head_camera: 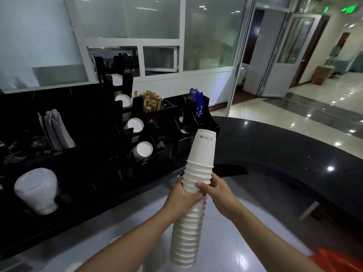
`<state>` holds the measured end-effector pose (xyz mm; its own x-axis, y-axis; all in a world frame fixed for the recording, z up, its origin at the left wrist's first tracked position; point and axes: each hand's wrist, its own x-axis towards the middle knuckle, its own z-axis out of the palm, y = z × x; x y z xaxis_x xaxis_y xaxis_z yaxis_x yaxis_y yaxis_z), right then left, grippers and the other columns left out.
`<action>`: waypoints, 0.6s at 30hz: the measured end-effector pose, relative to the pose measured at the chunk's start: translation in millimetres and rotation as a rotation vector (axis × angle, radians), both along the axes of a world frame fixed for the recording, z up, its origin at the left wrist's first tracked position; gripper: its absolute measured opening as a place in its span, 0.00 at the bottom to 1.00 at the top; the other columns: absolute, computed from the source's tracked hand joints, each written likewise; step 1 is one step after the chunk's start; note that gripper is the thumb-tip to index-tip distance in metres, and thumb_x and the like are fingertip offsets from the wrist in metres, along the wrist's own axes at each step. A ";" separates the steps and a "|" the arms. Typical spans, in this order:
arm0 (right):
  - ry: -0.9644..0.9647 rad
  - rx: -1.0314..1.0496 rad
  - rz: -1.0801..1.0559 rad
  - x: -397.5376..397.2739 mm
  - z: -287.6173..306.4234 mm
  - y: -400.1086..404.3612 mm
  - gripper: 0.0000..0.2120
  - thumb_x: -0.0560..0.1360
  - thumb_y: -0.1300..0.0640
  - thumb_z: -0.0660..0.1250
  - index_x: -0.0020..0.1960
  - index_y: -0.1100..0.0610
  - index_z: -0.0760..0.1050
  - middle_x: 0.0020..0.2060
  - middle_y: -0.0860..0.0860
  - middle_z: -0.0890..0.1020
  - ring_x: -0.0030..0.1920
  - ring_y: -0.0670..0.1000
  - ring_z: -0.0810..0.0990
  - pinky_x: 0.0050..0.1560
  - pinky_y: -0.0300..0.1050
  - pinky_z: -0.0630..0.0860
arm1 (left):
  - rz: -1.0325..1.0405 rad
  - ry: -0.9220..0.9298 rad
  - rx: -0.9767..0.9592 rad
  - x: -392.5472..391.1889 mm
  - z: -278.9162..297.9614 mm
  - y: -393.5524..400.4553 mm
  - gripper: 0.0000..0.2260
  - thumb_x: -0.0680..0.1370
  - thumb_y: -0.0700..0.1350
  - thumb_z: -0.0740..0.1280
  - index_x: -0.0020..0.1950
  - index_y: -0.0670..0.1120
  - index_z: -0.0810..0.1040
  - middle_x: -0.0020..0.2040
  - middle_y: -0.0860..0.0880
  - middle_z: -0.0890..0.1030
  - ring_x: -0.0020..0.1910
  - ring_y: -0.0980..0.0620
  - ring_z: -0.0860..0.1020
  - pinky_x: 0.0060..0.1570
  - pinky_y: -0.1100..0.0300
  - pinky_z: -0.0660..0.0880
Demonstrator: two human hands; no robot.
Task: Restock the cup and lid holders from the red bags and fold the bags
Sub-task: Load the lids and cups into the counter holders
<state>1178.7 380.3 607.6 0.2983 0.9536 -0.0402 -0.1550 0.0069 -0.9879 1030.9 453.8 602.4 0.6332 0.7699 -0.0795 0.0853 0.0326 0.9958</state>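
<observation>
A tall stack of white paper cups [198, 160] is held upside down and tilted in front of me, bottoms up. My left hand [181, 197] grips its middle from the left, and my right hand [216, 190] grips it from the right, fingers wrapped over the rims. The black cup and lid holder [149, 122] stands on the counter behind, with white cups [144, 149] lying in several of its slots. A stack of white lids [37, 190] sits in the holder's lower left. A red bag [341, 261] shows at the bottom right corner.
The dark curved counter [284, 154] runs to the right. Wooden stirrers [150, 103], blue packets [197, 101] and paper sleeves [57, 130] fill other compartments. Glass partitions stand behind, and an open doorway [255, 55] leads to a shiny tiled corridor.
</observation>
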 end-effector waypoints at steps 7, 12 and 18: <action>-0.049 0.021 0.103 13.7 15.5 1.9 0.26 0.75 0.51 0.76 0.71 0.50 0.73 0.65 0.55 0.81 0.66 0.56 0.79 0.63 0.48 0.78 | -0.047 -0.003 -0.044 -5.8 16.5 10.4 0.26 0.70 0.54 0.79 0.64 0.53 0.75 0.51 0.53 0.86 0.48 0.53 0.86 0.45 0.57 0.82; -0.037 0.021 0.143 21.5 12.6 -2.0 0.29 0.76 0.52 0.76 0.73 0.49 0.70 0.66 0.56 0.80 0.67 0.58 0.78 0.62 0.51 0.78 | -0.208 -0.043 -0.191 -16.0 23.1 11.3 0.24 0.73 0.50 0.77 0.66 0.50 0.76 0.56 0.44 0.85 0.55 0.43 0.84 0.52 0.49 0.82; -0.072 0.050 0.115 14.5 14.4 -7.5 0.31 0.73 0.45 0.77 0.72 0.53 0.72 0.64 0.57 0.81 0.65 0.60 0.79 0.66 0.60 0.76 | -0.287 -0.033 -0.261 -19.1 21.8 9.0 0.26 0.73 0.51 0.75 0.70 0.49 0.74 0.61 0.40 0.83 0.60 0.37 0.81 0.64 0.36 0.75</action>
